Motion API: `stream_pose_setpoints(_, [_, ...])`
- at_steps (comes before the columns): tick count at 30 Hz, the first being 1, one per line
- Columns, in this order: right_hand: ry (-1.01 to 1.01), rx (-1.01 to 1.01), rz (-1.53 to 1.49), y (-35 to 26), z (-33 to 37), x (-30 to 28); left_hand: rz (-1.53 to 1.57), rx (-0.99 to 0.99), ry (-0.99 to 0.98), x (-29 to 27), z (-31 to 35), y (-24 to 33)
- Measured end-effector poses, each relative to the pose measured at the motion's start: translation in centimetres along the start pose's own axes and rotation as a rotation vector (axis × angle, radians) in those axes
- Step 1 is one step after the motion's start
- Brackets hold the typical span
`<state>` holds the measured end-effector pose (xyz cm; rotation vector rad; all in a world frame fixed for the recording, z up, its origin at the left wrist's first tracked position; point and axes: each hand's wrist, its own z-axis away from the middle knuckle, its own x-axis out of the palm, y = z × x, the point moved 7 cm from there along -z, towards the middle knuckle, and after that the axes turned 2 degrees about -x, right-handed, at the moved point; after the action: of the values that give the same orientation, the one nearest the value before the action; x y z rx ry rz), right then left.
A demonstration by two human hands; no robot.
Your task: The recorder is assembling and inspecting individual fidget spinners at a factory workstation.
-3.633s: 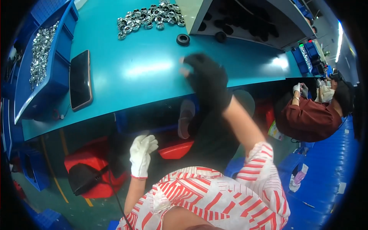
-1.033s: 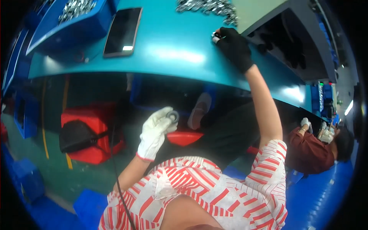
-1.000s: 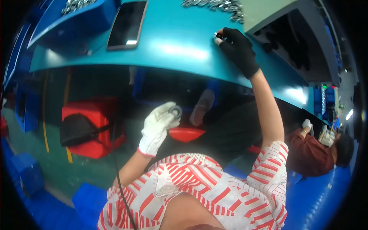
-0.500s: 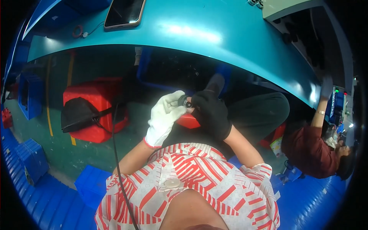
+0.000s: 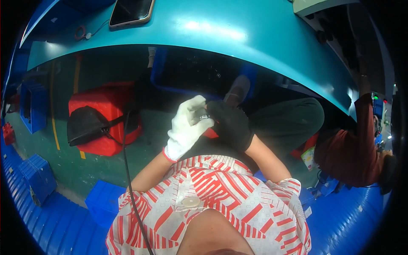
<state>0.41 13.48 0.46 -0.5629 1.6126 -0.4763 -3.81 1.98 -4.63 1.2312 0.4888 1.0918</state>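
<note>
In front of my lap, my left hand [image 5: 185,128], in a white knit glove with a red cuff, pinches a small round part [image 5: 205,117] with a shiny metal rim. Only a bit of it shows between thumb and fingers. My right hand [image 5: 231,126], in a black glove, closes on the same part from the other side. Its fingertips are mostly hidden, and the part's exact kind is too small to make out.
A teal table [image 5: 204,32] spans the front, carrying a phone [image 5: 131,10]. Below it sits a blue bin [image 5: 155,78]. At left, a black bag [image 5: 88,127] lies against a red crate [image 5: 112,144]. A co-worker [image 5: 350,157] is at far right. A dark cable [image 5: 127,165] hangs over my left side.
The small part has turned between my fingers, from its round face showing to its metal edge. My right hand has shifted slightly left. The co-worker's arm at right has moved.
</note>
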Motion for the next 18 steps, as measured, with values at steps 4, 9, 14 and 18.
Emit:
stream_pose_setpoints(4, [-0.018,-0.037,0.027,-0.1,0.0,0.0,-0.436,-0.16,-0.132,0.3,-0.5,0.6])
stream_pose_setpoints(9, [0.0,-0.003,-0.025,-0.5,-0.3,0.2,-0.649,0.308,-0.113,-0.4,0.3,1.0])
stream_pose_setpoints(14, [0.025,0.026,-0.17,0.3,0.2,0.0,-0.608,0.074,-0.172,0.3,-0.2,2.1])
stream_pose_setpoints(18, [-0.02,0.025,-0.049,0.2,0.4,0.7,-0.482,0.002,-0.155,-0.1,-0.2,0.3])
